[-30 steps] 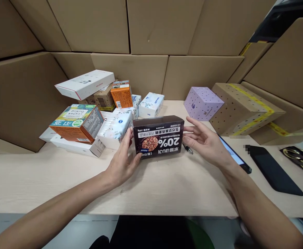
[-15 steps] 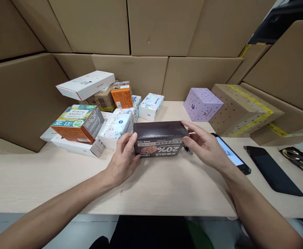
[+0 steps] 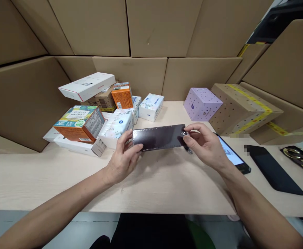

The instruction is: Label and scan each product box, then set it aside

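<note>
A dark brown box (image 3: 159, 139) in glossy clear wrap, its plain narrow side showing, is gripped at its ends by the left hand (image 3: 125, 157) and right hand (image 3: 202, 143) above a pale wood-grain surface (image 3: 162, 186), near floral soft packs (image 3: 119, 123) and a speckled lilac carton (image 3: 202, 104).

The dark box (image 3: 159, 138) has tipped over: first its big front with white words showed, and now its plain, shiny long side does. The left hand (image 3: 122, 162) now has its thumb on that plain side. The right hand (image 3: 205, 147) has closed in on the other end. The box seems a bit farther from the front edge of the surface (image 3: 167, 186).
</note>
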`<move>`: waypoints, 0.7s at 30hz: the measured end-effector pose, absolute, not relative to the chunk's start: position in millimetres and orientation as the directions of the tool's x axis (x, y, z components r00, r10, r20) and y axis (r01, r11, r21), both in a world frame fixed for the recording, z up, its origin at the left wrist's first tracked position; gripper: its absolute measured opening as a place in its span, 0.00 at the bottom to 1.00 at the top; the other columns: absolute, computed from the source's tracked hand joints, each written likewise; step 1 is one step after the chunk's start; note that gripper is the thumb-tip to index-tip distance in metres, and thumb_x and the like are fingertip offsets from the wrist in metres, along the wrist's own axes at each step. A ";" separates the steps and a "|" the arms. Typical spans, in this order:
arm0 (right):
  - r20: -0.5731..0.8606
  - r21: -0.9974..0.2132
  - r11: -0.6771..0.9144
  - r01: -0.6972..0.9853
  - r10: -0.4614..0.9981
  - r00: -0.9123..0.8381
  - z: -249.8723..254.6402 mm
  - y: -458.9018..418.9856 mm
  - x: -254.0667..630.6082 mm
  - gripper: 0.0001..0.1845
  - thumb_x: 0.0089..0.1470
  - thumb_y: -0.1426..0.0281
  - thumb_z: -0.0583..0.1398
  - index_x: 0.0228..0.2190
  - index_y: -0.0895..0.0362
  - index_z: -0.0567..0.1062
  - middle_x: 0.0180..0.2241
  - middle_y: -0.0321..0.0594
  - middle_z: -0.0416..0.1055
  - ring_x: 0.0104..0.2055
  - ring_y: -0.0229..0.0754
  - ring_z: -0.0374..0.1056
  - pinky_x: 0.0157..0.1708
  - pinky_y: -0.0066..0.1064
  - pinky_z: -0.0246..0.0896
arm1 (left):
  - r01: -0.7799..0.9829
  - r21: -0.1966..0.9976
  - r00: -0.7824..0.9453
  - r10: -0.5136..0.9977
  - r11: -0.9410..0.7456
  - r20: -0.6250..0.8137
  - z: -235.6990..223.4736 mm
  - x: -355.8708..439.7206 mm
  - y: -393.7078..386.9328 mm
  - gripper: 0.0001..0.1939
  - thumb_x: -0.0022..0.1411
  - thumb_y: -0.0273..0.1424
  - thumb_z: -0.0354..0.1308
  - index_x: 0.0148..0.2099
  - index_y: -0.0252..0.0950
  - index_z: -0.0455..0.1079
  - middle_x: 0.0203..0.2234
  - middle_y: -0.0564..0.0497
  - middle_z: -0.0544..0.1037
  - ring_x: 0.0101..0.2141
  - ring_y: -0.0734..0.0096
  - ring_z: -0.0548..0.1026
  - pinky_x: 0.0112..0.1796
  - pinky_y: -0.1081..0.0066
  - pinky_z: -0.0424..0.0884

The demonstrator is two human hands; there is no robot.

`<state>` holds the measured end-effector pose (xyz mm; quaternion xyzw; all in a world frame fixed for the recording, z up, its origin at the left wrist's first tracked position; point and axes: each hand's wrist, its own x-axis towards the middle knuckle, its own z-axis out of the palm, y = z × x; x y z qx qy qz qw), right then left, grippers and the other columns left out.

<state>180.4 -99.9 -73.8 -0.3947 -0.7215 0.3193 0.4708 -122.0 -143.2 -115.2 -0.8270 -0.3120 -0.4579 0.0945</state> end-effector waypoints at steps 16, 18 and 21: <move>0.072 -0.411 0.261 0.874 0.965 -0.254 -90.8 -74.9 194.4 0.11 0.54 0.71 0.58 0.40 0.57 0.76 0.38 0.48 0.73 0.39 0.48 0.69 0.36 0.35 0.59 | 0.715 0.074 0.422 0.514 -0.695 0.747 -108.3 -123.4 -152.9 0.48 0.64 0.26 0.61 0.77 0.33 0.37 0.63 0.30 0.64 0.63 0.47 0.65 0.58 0.50 0.72; 0.042 -0.393 0.260 0.882 0.963 -0.265 -90.1 -77.9 189.6 0.13 0.53 0.73 0.58 0.41 0.57 0.76 0.39 0.49 0.73 0.39 0.49 0.69 0.35 0.34 0.59 | 0.716 0.083 0.418 0.521 -0.693 0.744 -107.7 -123.5 -152.8 0.47 0.64 0.25 0.61 0.77 0.33 0.38 0.63 0.31 0.64 0.63 0.48 0.65 0.59 0.51 0.72; 0.085 -0.423 0.293 0.857 0.955 -0.284 -89.3 -81.4 185.4 0.13 0.53 0.73 0.57 0.41 0.54 0.76 0.39 0.47 0.74 0.38 0.47 0.69 0.35 0.33 0.59 | 0.712 0.087 0.415 0.517 -0.697 0.748 -107.7 -123.6 -152.9 0.47 0.64 0.25 0.61 0.77 0.33 0.38 0.63 0.31 0.64 0.63 0.48 0.65 0.59 0.52 0.72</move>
